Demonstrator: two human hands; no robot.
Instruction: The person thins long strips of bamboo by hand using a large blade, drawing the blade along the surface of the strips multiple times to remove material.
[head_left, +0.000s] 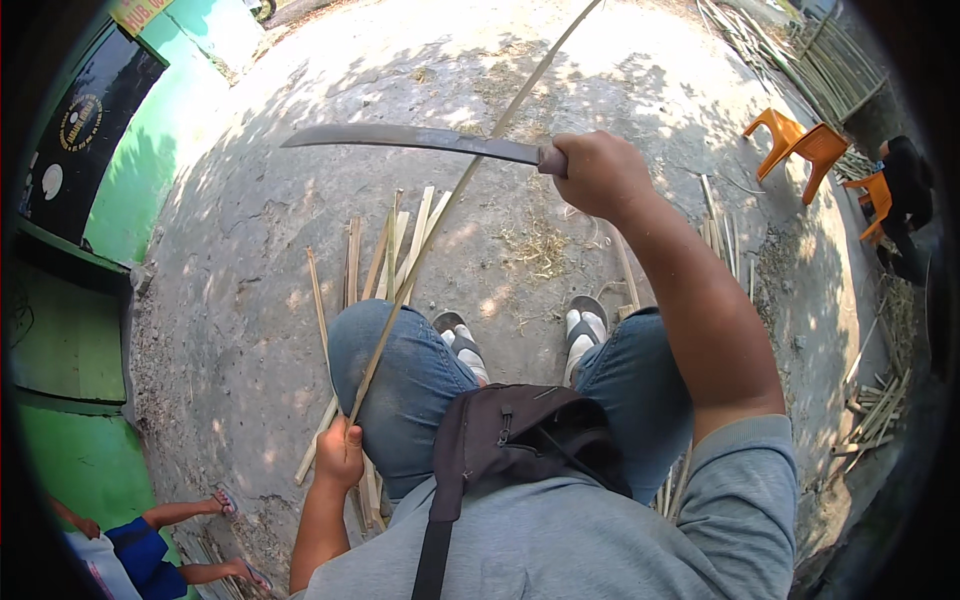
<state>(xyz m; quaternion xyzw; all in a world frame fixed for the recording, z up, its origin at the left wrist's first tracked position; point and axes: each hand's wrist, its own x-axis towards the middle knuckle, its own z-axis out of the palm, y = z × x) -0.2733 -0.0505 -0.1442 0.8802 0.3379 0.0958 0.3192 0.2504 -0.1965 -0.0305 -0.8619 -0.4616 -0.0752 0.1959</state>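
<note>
My right hand (pixel 602 172) is closed round the handle of a machete (pixel 410 137), held out in front of me with its long curved blade pointing left. A long thin bamboo strip (pixel 440 215) slants from my left knee up to the far edge of the view. Its near end is gripped in my left hand (pixel 340 455), low beside my left thigh. The blade crosses the strip near the handle; whether it is cutting into it or only touching, I cannot tell.
Split bamboo pieces (pixel 400 235) lie left of my legs, with more strips (pixel 712 215) to the right. Orange plastic chairs (pixel 797 150) and a person in dark clothing (pixel 905 205) are at right. A person in blue shorts (pixel 150 555) sits lower left, by a green wall (pixel 135 190).
</note>
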